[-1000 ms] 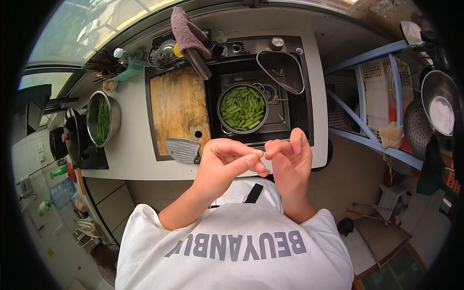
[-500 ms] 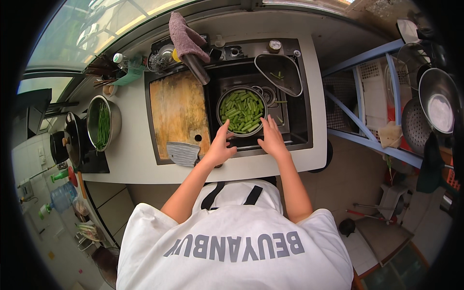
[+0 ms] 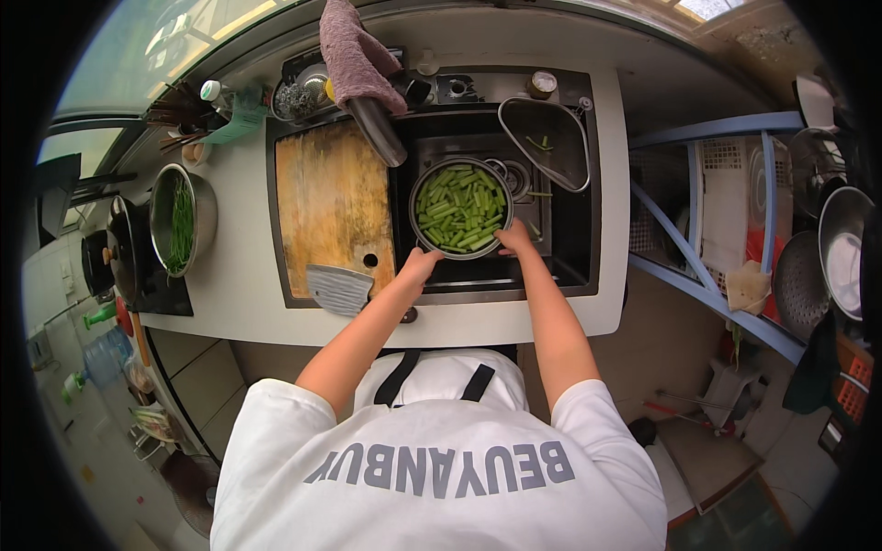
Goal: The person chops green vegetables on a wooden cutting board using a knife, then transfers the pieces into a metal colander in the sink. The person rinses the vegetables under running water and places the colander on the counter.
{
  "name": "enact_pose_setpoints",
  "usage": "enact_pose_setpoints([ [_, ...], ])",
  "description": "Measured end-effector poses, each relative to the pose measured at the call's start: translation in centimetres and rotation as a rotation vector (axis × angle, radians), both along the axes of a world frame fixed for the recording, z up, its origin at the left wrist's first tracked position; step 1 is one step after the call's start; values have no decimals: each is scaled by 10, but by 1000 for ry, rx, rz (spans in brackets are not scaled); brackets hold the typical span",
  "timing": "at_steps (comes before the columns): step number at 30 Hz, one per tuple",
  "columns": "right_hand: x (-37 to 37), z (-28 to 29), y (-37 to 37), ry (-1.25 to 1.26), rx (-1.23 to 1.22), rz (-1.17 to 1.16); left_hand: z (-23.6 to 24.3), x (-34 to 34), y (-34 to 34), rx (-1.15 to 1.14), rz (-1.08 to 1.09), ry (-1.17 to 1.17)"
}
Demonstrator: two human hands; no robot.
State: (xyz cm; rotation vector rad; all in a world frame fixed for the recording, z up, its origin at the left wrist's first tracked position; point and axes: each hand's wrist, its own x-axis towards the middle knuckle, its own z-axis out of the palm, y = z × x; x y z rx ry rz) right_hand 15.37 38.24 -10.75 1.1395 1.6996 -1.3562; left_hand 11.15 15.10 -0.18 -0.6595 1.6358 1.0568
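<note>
A round steel pot point(image 3: 459, 211) full of cut green stalks sits inside the black sink point(image 3: 560, 264). My left hand point(image 3: 420, 263) is closed on the pot's lower-left side, and my right hand point(image 3: 513, 238) grips its lower-right side. Just left of the sink basin lies a worn wooden board point(image 3: 322, 202), with a grey cleaver point(image 3: 337, 289) across its front edge. A draining basket point(image 3: 544, 165) with a few green pieces in it sits at the sink's back right corner.
A steel bowl point(image 3: 180, 225) of long greens and a lidded wok point(image 3: 123, 257) stand on the left. A pinkish cloth point(image 3: 356, 57) hangs over the faucet. At the right are a blue metal frame point(image 3: 689, 241) and hanging pans point(image 3: 845, 259).
My hands have moved from being pinched together near my body, forward and apart to the pot, where their fingers have closed on its sides. The view has shifted slightly.
</note>
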Motion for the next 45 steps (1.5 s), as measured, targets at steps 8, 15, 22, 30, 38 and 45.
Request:
enact_pose_setpoints([
  [8,7,-56,7,-79,42,-36,-66,-18,28,-361,90,288],
  [15,-5,-19,14,-10,4,-81,-127,-11,1,-308,33,327],
  [22,10,8,24,334,98,-21,-70,6,7,-185,154,551],
  [30,23,83,39,482,161,83,-2,23,6,-248,-61,699],
  [38,53,167,15,499,225,5,50,36,-17,12,-42,790],
  [45,101,191,-17,555,294,-117,80,46,-36,88,-176,844],
])
